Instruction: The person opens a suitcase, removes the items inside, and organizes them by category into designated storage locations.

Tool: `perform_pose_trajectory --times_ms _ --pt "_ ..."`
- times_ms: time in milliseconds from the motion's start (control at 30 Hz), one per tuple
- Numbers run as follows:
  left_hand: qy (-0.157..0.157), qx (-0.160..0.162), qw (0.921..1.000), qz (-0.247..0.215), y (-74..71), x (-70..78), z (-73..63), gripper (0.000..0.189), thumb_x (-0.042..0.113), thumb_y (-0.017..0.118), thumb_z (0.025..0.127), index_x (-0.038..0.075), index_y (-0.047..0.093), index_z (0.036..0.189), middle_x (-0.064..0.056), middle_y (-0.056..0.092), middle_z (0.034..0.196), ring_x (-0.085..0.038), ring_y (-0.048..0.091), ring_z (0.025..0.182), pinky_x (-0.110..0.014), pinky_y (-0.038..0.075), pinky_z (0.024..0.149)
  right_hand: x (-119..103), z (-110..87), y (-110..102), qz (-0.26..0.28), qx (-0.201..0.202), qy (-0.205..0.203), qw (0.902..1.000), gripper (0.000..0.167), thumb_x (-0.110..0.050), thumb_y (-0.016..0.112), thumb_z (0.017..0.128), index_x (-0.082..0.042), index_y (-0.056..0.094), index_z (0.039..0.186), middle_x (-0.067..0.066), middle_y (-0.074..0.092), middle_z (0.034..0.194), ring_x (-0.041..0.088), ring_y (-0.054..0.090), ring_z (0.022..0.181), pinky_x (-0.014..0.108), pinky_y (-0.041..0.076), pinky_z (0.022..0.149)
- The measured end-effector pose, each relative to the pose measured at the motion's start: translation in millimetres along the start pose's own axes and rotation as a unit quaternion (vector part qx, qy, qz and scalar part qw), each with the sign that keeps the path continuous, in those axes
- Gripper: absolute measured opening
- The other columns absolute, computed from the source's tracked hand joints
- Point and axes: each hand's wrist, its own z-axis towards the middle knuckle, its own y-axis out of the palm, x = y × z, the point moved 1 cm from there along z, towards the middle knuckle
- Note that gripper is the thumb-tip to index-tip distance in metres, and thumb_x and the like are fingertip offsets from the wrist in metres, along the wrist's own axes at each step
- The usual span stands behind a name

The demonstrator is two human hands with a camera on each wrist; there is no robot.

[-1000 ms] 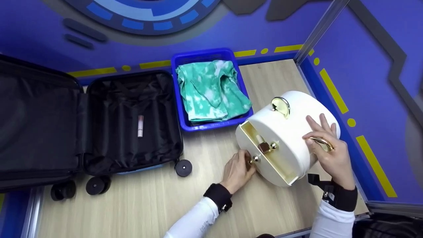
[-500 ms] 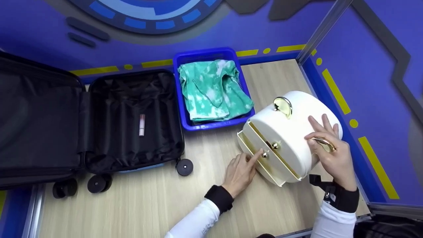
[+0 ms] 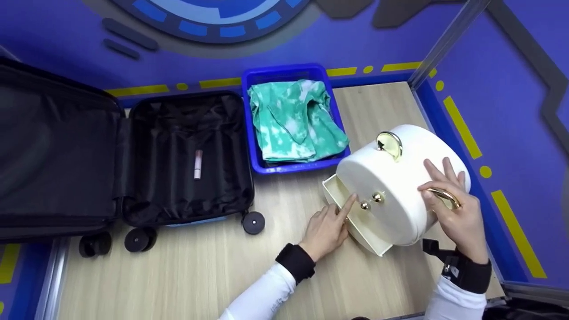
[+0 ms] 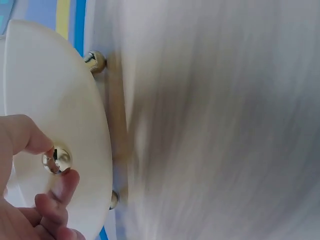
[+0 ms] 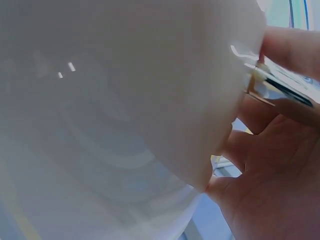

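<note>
A white rounded drawer box [image 3: 402, 178] with gold ear-shaped trims stands at the right of the table in the head view. Its bottom drawer [image 3: 378, 240] is pulled out, while the upper front with two gold knobs sits flush. With thumb and finger, my left hand [image 3: 326, 231] pinches the bottom drawer's gold knob [image 4: 59, 161], plain in the left wrist view. The left index finger points up in front of the upper knobs. On top of the box, my right hand [image 3: 458, 209] rests with spread fingers around a gold ear [image 3: 446, 197].
An open black suitcase [image 3: 222, 186] lies at the left, with a pink lipstick-like tube [image 3: 198, 164] inside. Beside it stands a blue basket [image 3: 302, 168] holding a folded green tie-dye cloth [image 3: 284, 124]. Blue walls [image 3: 378, 44] border the table at the back and right.
The upper drawer, which held a small bottle with a brown part, has gone in flush. The bottom drawer has come out toward my left hand. My right hand stays on the box.
</note>
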Motion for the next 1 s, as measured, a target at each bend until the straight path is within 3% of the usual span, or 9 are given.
perform_pose_trajectory --times_ms 167,367,467,567,700,833,933,1000 --pt "-0.026 -0.017 0.9995 0.009 -0.5 6.6 -1.5 0.087 0.026 0.076 0.087 0.013 0.034 0.162 0.0 0.062 0.096 -0.013 0.058 0.081 -0.024 0.048 0.063 4 5.5 -9 0.0 -0.016 0.003 0.9999 0.012 0.016 0.07 0.087 0.01 0.075 0.097 0.022 0.059 0.144 0.031 0.028 0.156 0.037 0.001 0.128" --pt "-0.025 -0.056 0.9979 0.022 -4.2 20.2 13.1 0.078 0.044 0.069 0.098 0.018 0.033 0.163 0.004 0.069 0.115 -0.011 0.067 0.096 -0.025 0.05 0.069 10 12.3 -38 -0.018 -0.008 0.016 0.9997 0.01 0.019 0.069 0.086 0.014 0.072 0.095 0.015 0.06 0.143 0.028 0.03 0.155 0.033 -0.001 0.128" --pt "-0.011 -0.071 0.9972 0.019 -16.3 22.0 19.9 0.069 0.05 0.061 0.102 0.023 0.037 0.161 0.006 0.07 0.123 -0.011 0.068 0.103 -0.026 0.052 0.077 7 -2.1 -54 -0.041 0.011 0.042 0.9982 0.011 0.02 0.068 0.086 0.014 0.072 0.095 0.006 0.06 0.145 0.025 0.028 0.156 0.03 -0.002 0.127" --pt "-0.006 -0.054 0.9985 0.008 -37.1 12.1 29.8 0.047 0.045 0.057 0.105 0.025 0.056 0.148 0.008 0.072 0.118 -0.01 0.069 0.099 -0.026 0.053 0.079 4 -16.1 -65 -0.053 0.024 0.055 0.9968 0.011 0.021 0.064 0.087 0.016 0.07 0.095 -0.002 0.057 0.148 0.025 0.023 0.158 0.029 -0.006 0.126" --pt "-0.024 0.01 0.9995 -0.019 -68.5 -23.3 48.6 0.026 0.033 0.061 0.102 0.024 0.073 0.123 0.007 0.074 0.108 -0.01 0.069 0.088 -0.026 0.052 0.07 2 -32.4 -74 -0.056 0.047 0.087 0.9935 0.009 0.019 0.059 0.091 0.016 0.066 0.096 -0.008 0.052 0.153 0.023 0.015 0.159 0.027 -0.008 0.124" --pt "-0.112 0.06 0.9918 -0.011 -93.9 -77.8 68.1 0.024 0.03 0.066 0.097 0.022 0.076 0.117 0.003 0.076 0.108 -0.02 0.072 0.084 -0.036 0.055 0.064 5 -38.4 -84 -0.046 0.06 0.108 0.9913 0.013 0.016 0.055 0.093 0.015 0.067 0.094 -0.012 0.051 0.153 0.023 0.013 0.159 0.025 -0.002 0.125" --pt "-0.222 0.021 0.9748 0.001 -113.6 -132.3 72.2 0.031 0.033 0.066 0.097 0.019 0.073 0.124 -0.005 0.074 0.115 -0.03 0.073 0.094 -0.046 0.058 0.072 8 -36.1 -81 -0.043 0.062 0.085 0.9935 0.012 0.02 0.057 0.09 0.016 0.068 0.093 -0.011 0.055 0.149 0.025 0.018 0.159 0.026 -0.002 0.125" --pt "-0.302 -0.035 0.9527 0.005 -128.0 -169.9 67.4 0.037 0.037 0.065 0.098 0.016 0.069 0.129 -0.01 0.072 0.123 -0.035 0.071 0.106 -0.053 0.056 0.083 11 -30.8 -73 -0.033 0.062 0.059 0.9958 0.009 0.021 0.063 0.088 0.017 0.068 0.093 -0.005 0.059 0.146 0.026 0.022 0.158 0.029 -0.004 0.126"
